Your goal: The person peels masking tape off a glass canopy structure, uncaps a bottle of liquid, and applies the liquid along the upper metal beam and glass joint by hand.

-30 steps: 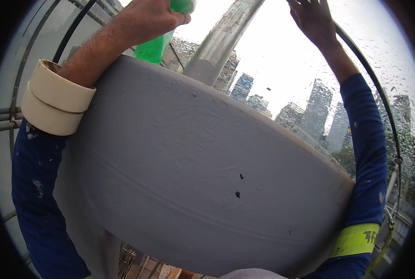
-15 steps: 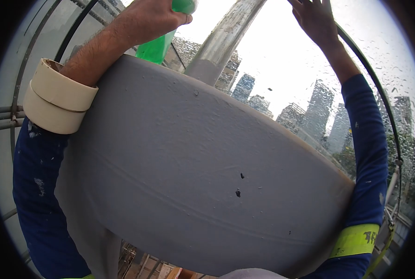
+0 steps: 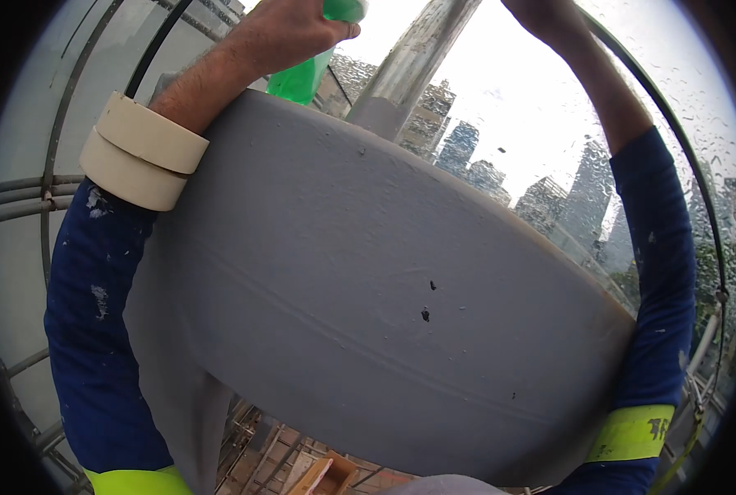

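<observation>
My left hand, at the top of the head view, is wrapped round a green bottle, whose top is cut off by the frame edge. Two rolls of cream tape sit round my left forearm, over the end of the blue sleeve. My right hand is raised at the top edge, near the wet glass; its fingers are out of frame. Between my arms lies a large smooth grey surface with small dark chips in it.
A weathered pole rises behind the grey edge. Tall buildings show through the droplets. Metal tubes run along the left, and a dark cable curves down the right. Far below is an open wooden box.
The view has shifted, so the left arm, tape and bottle appear farther right. My right hand has moved up, and its fingers have left the frame.
</observation>
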Demonstrator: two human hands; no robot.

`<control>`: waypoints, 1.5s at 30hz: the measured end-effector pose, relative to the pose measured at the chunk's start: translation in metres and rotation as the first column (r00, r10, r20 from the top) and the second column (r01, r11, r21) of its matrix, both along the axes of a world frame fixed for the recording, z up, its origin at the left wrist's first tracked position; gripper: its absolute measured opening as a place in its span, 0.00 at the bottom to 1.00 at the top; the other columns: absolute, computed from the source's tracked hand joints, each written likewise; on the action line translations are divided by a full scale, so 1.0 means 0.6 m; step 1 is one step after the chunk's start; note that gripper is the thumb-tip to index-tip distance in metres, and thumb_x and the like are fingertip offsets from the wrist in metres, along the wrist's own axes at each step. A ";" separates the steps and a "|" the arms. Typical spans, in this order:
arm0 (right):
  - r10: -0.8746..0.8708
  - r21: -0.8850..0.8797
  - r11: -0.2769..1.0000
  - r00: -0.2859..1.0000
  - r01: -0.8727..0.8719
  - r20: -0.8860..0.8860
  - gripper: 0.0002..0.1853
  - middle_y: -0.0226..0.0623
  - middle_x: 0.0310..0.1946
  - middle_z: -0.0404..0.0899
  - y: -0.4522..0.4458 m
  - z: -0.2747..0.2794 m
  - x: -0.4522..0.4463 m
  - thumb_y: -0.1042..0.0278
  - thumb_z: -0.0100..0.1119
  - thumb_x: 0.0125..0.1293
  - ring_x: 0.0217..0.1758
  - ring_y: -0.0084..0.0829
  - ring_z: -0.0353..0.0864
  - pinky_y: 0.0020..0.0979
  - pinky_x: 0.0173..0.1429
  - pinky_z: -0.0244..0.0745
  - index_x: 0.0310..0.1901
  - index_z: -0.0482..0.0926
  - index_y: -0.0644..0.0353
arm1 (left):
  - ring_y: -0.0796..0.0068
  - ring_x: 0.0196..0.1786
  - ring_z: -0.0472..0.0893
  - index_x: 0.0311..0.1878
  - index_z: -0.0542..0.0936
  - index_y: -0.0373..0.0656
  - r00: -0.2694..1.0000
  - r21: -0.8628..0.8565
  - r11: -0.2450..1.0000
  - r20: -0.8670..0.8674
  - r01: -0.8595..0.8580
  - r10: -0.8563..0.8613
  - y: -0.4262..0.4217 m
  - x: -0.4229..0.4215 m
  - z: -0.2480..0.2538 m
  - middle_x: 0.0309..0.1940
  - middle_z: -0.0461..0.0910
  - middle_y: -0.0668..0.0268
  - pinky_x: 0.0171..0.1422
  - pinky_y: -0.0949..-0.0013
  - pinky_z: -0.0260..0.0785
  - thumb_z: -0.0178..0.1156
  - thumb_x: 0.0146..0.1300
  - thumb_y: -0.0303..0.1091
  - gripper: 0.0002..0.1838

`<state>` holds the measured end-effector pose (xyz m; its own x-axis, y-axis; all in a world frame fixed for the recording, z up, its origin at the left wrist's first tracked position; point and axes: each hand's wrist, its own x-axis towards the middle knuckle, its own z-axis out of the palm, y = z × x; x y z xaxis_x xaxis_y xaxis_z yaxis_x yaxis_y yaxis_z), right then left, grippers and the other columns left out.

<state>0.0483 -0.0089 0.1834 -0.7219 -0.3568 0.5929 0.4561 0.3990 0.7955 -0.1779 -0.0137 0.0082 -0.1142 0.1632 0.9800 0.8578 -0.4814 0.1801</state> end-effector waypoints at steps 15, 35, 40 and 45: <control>-0.032 -0.314 0.948 0.998 0.046 0.051 0.21 0.52 0.62 0.78 -0.018 -0.104 -0.078 0.78 0.48 0.69 0.67 0.47 0.76 0.46 0.71 0.72 0.60 0.81 0.63 | 0.60 0.46 0.83 0.52 0.78 0.29 0.990 0.169 0.981 -0.090 -0.095 0.112 0.038 -0.012 0.010 0.44 0.82 0.51 0.52 0.60 0.78 0.66 0.69 0.35 0.18; -0.090 -0.537 0.837 0.994 0.108 0.059 0.19 0.50 0.45 0.85 -0.038 -0.093 -0.074 0.76 0.51 0.69 0.44 0.36 0.86 0.35 0.46 0.82 0.60 0.80 0.64 | 0.55 0.52 0.84 0.53 0.79 0.31 0.986 0.229 0.971 -0.128 -0.074 0.105 0.026 -0.013 0.007 0.48 0.83 0.49 0.58 0.57 0.77 0.69 0.67 0.36 0.19; -0.071 -0.530 0.842 0.994 0.102 0.078 0.19 0.49 0.44 0.85 -0.017 -0.072 -0.080 0.74 0.52 0.69 0.43 0.35 0.85 0.33 0.46 0.80 0.60 0.80 0.63 | 0.54 0.52 0.84 0.52 0.79 0.31 0.991 0.250 0.968 -0.120 -0.033 0.065 0.009 0.002 -0.005 0.47 0.83 0.49 0.58 0.57 0.77 0.68 0.67 0.35 0.18; -0.148 -0.551 0.821 0.988 0.152 0.053 0.19 0.49 0.47 0.85 -0.050 -0.097 -0.077 0.73 0.52 0.70 0.45 0.36 0.85 0.35 0.47 0.81 0.61 0.80 0.63 | 0.55 0.53 0.84 0.54 0.78 0.32 0.987 0.234 0.972 -0.147 -0.027 0.063 0.028 -0.011 0.006 0.48 0.83 0.49 0.59 0.58 0.78 0.68 0.67 0.35 0.19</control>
